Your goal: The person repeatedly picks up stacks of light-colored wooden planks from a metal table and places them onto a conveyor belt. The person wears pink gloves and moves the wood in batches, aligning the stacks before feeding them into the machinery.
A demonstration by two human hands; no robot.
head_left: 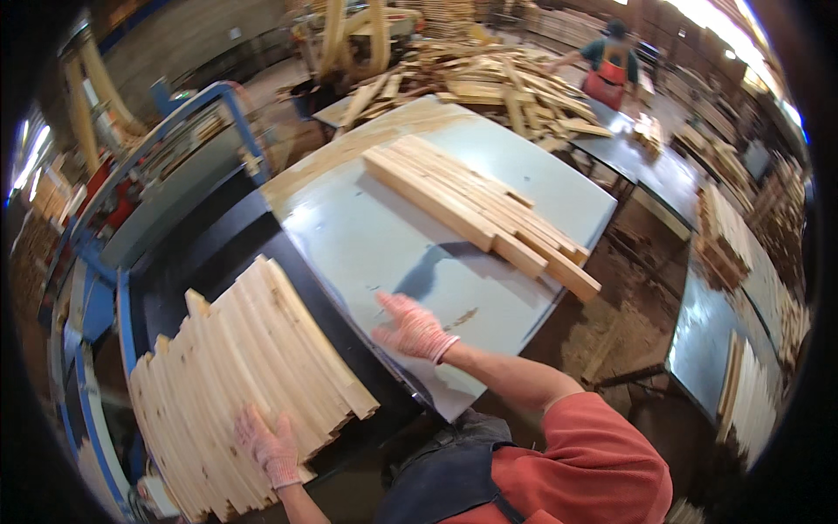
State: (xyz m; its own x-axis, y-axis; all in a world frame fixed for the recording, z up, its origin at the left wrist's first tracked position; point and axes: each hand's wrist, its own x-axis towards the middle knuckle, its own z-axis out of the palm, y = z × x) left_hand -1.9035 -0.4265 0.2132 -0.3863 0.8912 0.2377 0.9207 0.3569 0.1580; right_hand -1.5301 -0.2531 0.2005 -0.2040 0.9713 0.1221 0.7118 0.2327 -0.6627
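My left hand [269,447], in a pinkish knit glove, lies flat with fingers spread on a row of wooden strips [236,375]. The strips sit side by side on the black bed of a blue-framed machine, their ends uneven. Gloved the same way, my right hand [412,329] hovers over or rests on the near left part of a light grey metal table [349,253]; whether it touches cannot be told. Its fingers are stretched out and nothing is in them. Further along that table lies a stack of wooden boards [463,196], ends staggered toward the right edge.
The blue machine frame [175,188] rises along the left. Behind the table is a heap of scrap wood [497,87]. A co-worker [609,68] in a red apron stands at the far right near another metal table [642,153]. More stacked strips [749,397] lie at right.
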